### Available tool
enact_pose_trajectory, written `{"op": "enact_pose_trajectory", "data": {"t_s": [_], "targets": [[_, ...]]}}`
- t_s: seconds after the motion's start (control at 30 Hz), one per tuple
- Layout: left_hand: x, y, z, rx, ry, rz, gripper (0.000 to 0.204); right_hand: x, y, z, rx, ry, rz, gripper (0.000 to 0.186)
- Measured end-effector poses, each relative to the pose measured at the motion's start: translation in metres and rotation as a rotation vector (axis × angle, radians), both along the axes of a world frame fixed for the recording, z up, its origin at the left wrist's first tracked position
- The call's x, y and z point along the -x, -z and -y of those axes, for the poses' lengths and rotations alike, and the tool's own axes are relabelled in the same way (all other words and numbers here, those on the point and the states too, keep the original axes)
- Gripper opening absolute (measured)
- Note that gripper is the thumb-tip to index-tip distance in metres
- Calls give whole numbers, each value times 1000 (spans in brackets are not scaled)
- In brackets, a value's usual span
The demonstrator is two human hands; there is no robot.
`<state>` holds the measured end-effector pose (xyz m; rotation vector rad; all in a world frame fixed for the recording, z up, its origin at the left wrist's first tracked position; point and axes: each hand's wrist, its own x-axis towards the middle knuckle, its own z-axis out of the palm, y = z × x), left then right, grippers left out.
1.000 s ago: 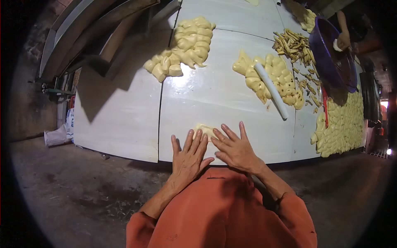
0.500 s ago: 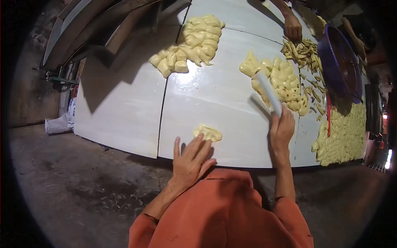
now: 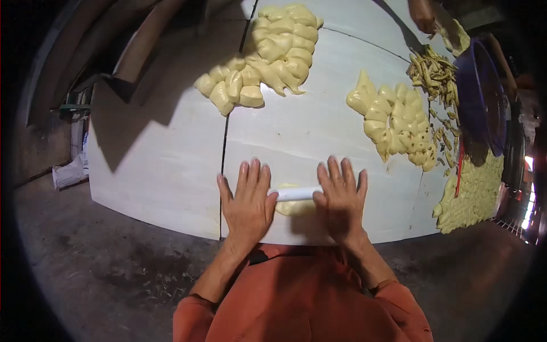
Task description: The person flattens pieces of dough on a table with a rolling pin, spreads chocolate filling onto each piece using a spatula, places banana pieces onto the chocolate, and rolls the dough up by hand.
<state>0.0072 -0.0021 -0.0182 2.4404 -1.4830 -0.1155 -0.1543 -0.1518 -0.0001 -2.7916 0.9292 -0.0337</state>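
A short white rolling pin point(image 3: 297, 194) lies crosswise over a flattened piece of pale yellow dough point(image 3: 292, 209) near the table's front edge. My left hand point(image 3: 246, 202) is flat over the pin's left end, fingers stretched forward. Over the right end rests my right hand point(image 3: 343, 199), fingers likewise straight and slightly spread. Both palms hide the pin's ends, while its middle shows between my thumbs.
Plump dough pieces point(image 3: 285, 48) cluster at the far left of the white table point(image 3: 159, 182), and more dough lumps point(image 3: 393, 122) to the right. Filled strips point(image 3: 434, 74), a purple basin point(image 3: 476, 91) and flattened dough point(image 3: 470, 194) line the right side. A co-worker's hand point(image 3: 421, 16) is beyond.
The rolling pin has come from the right onto the dough. My left hand has moved from the dough's edge onto the pin, and my right hand's grip has opened flat.
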Motion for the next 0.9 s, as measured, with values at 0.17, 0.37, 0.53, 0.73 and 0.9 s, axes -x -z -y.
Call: {"op": "enact_pose_trajectory", "data": {"t_s": [0.17,0.37,0.53,0.73,0.9], "targets": [[-49,1,73,22,-74,85,56,-57,20,57,146,126,37,54],[-79,3,97,95,4,10,56,-56,-1,97,-121,-367,342,57],[-55,-30,60,115,151,-128,49,-10,-13,70,-85,-367,293,40],[18,-23,-11,-20,128,-214,58,22,-18,18,-171,-412,192,47],[48,-15,-24,-3,21,-135,57,21,2,-13,6,-187,160,48]]}}
